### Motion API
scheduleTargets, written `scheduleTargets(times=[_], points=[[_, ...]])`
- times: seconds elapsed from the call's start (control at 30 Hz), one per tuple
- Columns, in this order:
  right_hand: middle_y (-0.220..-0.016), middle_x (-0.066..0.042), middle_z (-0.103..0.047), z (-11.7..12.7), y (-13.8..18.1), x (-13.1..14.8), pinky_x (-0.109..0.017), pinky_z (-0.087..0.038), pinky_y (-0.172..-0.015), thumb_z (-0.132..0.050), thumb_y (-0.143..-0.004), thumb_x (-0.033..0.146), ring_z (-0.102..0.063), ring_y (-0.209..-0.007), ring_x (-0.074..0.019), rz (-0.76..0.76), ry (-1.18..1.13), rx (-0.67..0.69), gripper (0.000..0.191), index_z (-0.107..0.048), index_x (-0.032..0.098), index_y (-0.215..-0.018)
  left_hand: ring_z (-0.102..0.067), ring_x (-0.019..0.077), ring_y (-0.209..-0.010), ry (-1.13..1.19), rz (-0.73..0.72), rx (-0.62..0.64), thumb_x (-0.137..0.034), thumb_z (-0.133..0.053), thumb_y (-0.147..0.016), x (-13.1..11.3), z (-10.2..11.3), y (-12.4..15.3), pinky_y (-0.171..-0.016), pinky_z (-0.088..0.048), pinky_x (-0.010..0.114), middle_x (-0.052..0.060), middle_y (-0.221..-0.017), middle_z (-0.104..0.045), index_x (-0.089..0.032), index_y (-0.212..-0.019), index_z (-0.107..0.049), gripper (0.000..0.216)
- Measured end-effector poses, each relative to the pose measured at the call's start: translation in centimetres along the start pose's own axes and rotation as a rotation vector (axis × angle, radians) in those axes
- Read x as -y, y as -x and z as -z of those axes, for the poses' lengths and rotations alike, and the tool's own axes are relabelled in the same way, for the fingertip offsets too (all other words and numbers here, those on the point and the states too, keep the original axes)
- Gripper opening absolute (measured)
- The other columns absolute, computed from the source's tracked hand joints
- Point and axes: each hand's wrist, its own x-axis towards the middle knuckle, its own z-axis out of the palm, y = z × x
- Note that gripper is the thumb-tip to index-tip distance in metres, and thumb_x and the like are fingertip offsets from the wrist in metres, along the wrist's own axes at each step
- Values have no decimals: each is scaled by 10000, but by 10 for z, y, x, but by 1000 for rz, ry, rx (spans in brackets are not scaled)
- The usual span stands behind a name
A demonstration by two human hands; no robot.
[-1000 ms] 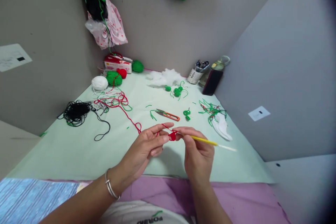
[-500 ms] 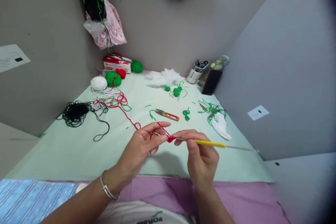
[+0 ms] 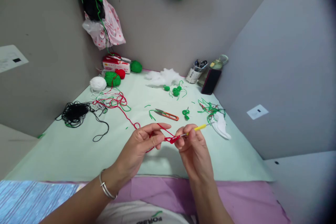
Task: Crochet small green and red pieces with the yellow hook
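Observation:
Between my two hands is a small piece of red crochet. My left hand pinches its left end between thumb and a finger, and red yarn runs taut from the raised index finger down to the piece. My right hand grips a crochet hook by its yellow handle. The hook's metal tip meets the red stitches, and right fingertips touch the piece's right side. Just beyond my hands lie orange thread snips and a small curled green crochet piece.
At left are a black yarn tangle, a white yarn ball and a green yarn ball. White stuffing lies at the back. A phone leans near a pen cup. Green yarn scraps lie at right.
My right hand has turned, and the hook's handle now tilts up to the right instead of slightly down. The fingers have moved in to the red piece, which shows more fully.

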Motion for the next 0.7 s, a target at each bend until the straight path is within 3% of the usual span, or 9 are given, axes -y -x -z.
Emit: scheduleTargets(times=[0.27,0.7], points=[[-711,13,-686,-2,1,1,-223,-486,-519,-896,-774,445,-472,-510,-88,-115,-89,32,318,-660,235,-803,-466,125,-667,55,4,106,-332,-814,-870,-2,4,2,-671,-327,280,-21,-700,-557,-260,-1077,-850,222],[-701,34,-657,-6,6,-1,-83,-486,-539,-880,-837,296,-451,-517,-30,-300,-408,154,162,-737,221,-818,-509,143,-760,160,24,262,-360,-818,-879,3,11,3,-801,-390,266,-15,-744,-559,-268,-1112,-840,252]])
